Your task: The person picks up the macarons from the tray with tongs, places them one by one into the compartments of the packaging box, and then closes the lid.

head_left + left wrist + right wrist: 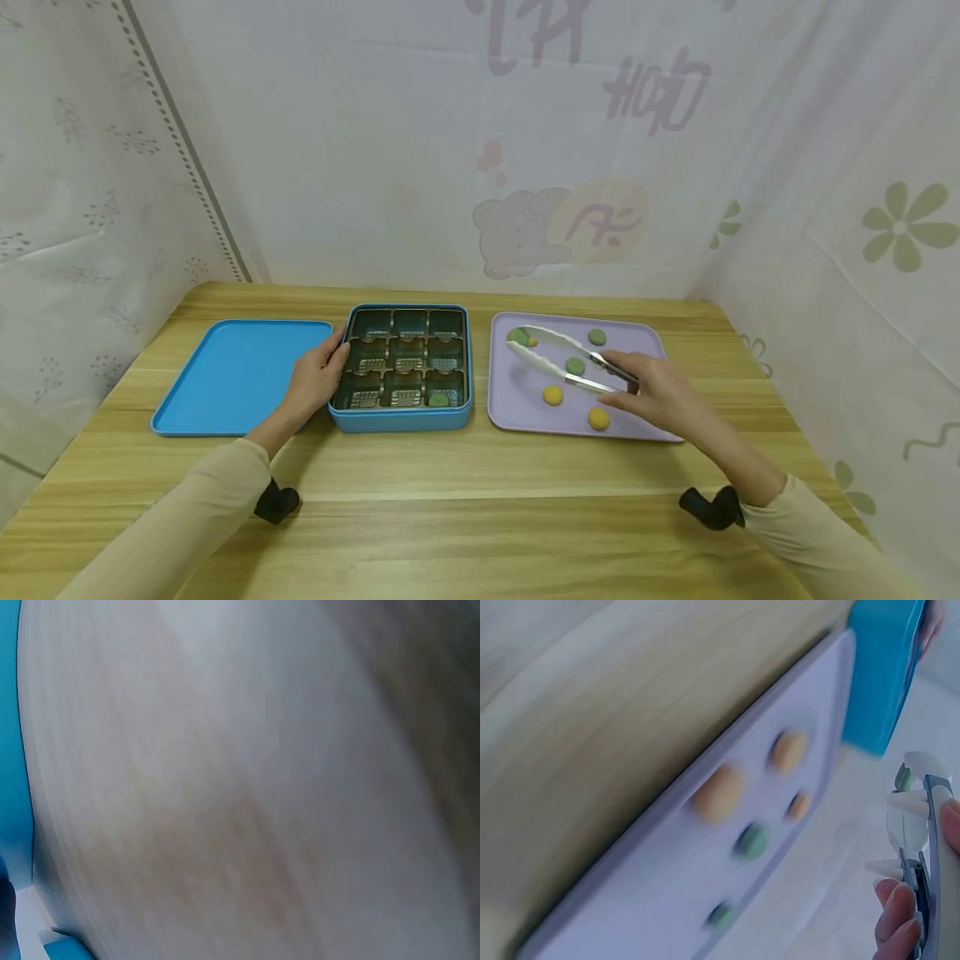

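Observation:
My right hand [652, 385] holds a pair of metal tongs [588, 371] with pale tips over the lilac tray [517, 417]. Between those tips is a small round green piece [904, 778], looking like a cookie or little cake. At the left side of the blue box [401, 419], my left hand [317, 375] grips its rim, thumb at the edge. Inside the box is a dark divided insert [407, 340] with several compartments. Its front right compartment holds another green piece [438, 401]. The left wrist view shows mostly blurred tabletop and a strip of blue.
Two more green pieces, including one near the middle [575, 366], lie on the tray with three yellow pieces, one near the front [598, 418]. Left of the box lies a flat blue lid [232, 375]. The wooden table [465, 533] meets a printed cloth [375, 167] behind.

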Demonstrator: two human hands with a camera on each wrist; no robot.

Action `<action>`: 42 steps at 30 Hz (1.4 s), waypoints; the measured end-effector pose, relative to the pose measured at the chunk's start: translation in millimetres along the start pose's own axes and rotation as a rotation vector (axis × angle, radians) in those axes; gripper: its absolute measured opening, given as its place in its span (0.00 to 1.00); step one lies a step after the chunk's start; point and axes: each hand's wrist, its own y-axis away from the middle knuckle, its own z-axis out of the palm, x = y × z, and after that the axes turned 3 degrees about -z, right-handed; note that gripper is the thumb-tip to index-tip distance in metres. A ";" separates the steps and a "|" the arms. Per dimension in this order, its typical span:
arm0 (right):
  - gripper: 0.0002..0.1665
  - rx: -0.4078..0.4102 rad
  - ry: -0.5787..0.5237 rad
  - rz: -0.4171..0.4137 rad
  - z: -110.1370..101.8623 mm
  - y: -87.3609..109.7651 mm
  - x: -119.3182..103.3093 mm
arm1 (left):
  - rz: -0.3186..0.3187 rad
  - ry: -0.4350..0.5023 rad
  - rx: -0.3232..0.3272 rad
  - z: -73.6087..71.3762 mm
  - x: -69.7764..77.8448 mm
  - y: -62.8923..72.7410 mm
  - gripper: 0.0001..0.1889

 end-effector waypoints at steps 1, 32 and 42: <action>0.31 -0.002 -0.016 -0.024 3.4 -4.6 -6.3 | 0.001 0.001 0.000 0.1 -0.1 -0.2 0.27; 0.34 -0.189 0.014 -0.189 55.2 -67.5 -83.9 | 0.005 0.013 0.012 0.3 -3.3 -1.7 0.27; 0.34 -0.169 0.002 -0.186 59.0 -62.7 -81.6 | -0.006 -0.001 0.008 0.3 -2.2 -1.0 0.27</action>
